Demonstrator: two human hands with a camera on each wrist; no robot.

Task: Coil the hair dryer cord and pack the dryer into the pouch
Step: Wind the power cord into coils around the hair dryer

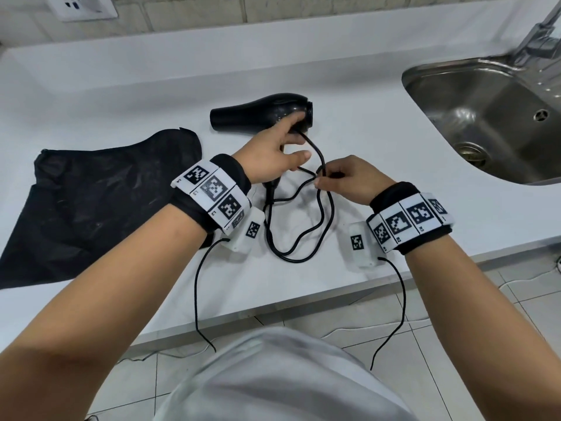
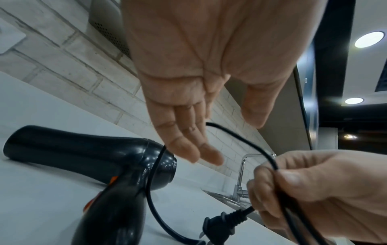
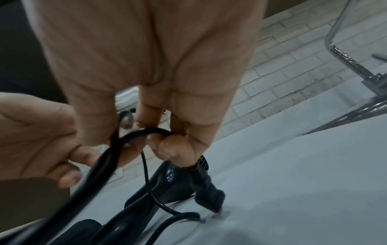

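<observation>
The black hair dryer (image 1: 261, 112) lies on its side on the white counter, its handle pointing toward me. My left hand (image 1: 291, 141) hovers over the handle with straight fingers, and the black cord (image 1: 321, 214) runs behind those fingers (image 2: 188, 137). My right hand (image 1: 321, 177) pinches the cord (image 3: 146, 132) just right of the left hand. The plug (image 2: 220, 227) hangs below that fist, its tip (image 3: 209, 194) at the counter. Loose loops of cord trail toward the front edge. The black pouch (image 1: 100, 202) lies flat at the left.
A steel sink (image 1: 425, 83) with a faucet (image 1: 540, 41) is set into the counter at the right. A wall socket (image 1: 82, 7) sits at the back left. The counter's front edge (image 1: 273, 302) runs just below my wrists.
</observation>
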